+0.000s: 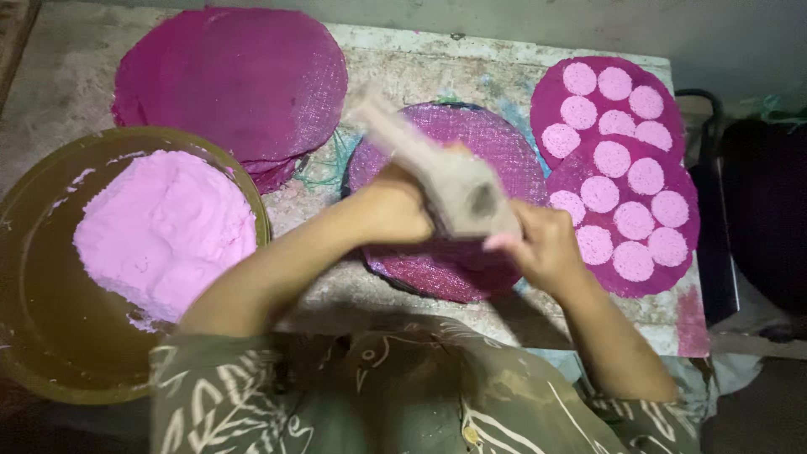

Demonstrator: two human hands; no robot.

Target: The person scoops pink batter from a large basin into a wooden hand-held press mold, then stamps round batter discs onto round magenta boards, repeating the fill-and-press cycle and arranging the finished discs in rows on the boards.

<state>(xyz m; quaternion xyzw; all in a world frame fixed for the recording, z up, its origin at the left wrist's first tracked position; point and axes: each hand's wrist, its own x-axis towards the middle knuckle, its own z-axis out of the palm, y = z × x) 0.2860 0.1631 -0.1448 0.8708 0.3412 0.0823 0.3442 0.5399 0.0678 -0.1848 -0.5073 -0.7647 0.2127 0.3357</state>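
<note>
Pink dough (pixel 164 231) fills the brown basin (pixel 34 277) at far left, beside stacked magenta mats (pixel 231 80). Over the middle woven mat (pixel 496 139), the left hand (pixel 395 206) and right hand (pixel 542 248) close firmly around a grey press tool (pixel 445 176), blurred; holding it steady and centred seems best. Finished pink discs (pixel 626 181) lie at right.
</note>
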